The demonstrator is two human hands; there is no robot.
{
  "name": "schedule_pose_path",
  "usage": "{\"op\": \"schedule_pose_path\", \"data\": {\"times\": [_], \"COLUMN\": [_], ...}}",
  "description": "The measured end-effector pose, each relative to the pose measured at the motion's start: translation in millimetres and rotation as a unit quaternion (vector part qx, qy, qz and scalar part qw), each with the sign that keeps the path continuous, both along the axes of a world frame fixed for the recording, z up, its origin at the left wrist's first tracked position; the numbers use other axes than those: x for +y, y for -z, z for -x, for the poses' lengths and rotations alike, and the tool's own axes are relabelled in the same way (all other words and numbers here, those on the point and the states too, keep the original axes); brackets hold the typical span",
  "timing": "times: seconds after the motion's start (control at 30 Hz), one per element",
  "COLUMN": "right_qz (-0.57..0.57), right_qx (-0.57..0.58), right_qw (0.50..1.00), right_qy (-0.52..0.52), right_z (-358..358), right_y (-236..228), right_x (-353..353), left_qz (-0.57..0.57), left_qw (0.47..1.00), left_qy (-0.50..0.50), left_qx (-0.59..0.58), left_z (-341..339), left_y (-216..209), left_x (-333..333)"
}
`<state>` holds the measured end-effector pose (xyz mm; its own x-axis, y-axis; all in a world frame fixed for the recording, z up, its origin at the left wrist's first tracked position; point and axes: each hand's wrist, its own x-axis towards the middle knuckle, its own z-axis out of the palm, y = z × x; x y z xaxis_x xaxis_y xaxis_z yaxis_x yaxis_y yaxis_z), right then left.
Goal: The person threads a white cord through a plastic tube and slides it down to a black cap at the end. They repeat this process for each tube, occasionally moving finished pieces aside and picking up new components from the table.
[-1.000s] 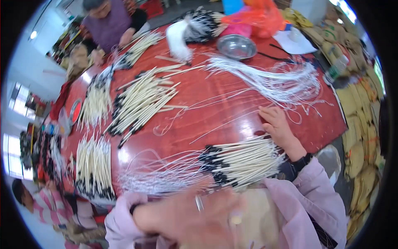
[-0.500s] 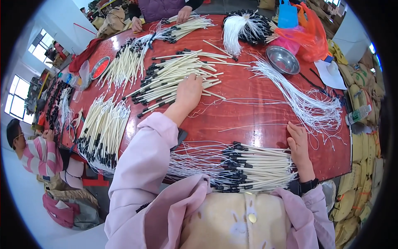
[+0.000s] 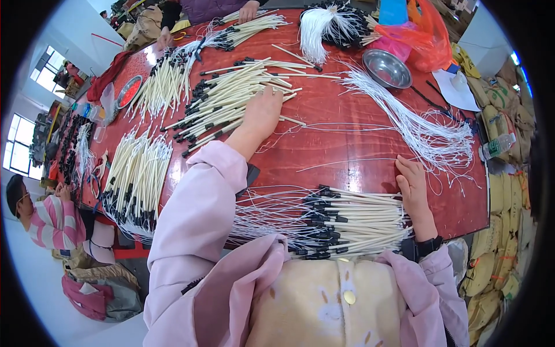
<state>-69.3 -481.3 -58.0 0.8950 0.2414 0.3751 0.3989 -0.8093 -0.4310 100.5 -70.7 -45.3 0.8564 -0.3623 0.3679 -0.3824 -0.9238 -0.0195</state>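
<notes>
The red tabletop (image 3: 347,141) spreads out in front of you, and beyond its right edge lie stacked tan sacks (image 3: 494,231). A person in purple (image 3: 211,8) works at its far edge, and another in pink and white stripes (image 3: 55,222) sits off to your left. On the right half, a long swath of white strings (image 3: 419,124) sweeps from the middle toward the right edge. The loose pile of sticks (image 3: 225,101), cream with black ends, lies left of the middle. Nearest your body is the front bundle (image 3: 364,217), its cream ends to the right and its white strings trailing left. A left bundle (image 3: 136,173) lies with its black ends toward you. An orange bag (image 3: 428,37) sits at the far right, with a steel bowl (image 3: 386,68) just in front of it.

Your left hand (image 3: 263,113) rests over the right part of the pile, fingers bent down on the sticks; whether it grasps one you cannot tell from here. Your right hand (image 3: 411,182) is released, fingers extended, just beside the cream ends of the front bundle. Thinnest of all, a lone string (image 3: 347,161) runs across toward its fingertips; contact is unclear.
</notes>
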Motion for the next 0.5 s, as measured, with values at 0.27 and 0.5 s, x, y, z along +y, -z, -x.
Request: {"op": "schedule_pose_path", "data": {"times": [0.27,0.5], "right_qz": [-0.007,-0.012], "right_qx": [0.006,0.016], "right_qw": [1.000,1.000], "right_qy": [0.003,0.004], "right_z": [1.2,-0.3], "right_y": [2.2,0.3], "right_x": [-3.4,-2.2], "left_qz": [0.259,0.259], "left_qw": [0.953,0.942], "left_qy": [0.145,0.073], "left_qx": [0.061,0.199], "left_z": [80.2,159.1], "left_y": [-43.0,-28.7], "left_x": [-4.2,27.1]}}
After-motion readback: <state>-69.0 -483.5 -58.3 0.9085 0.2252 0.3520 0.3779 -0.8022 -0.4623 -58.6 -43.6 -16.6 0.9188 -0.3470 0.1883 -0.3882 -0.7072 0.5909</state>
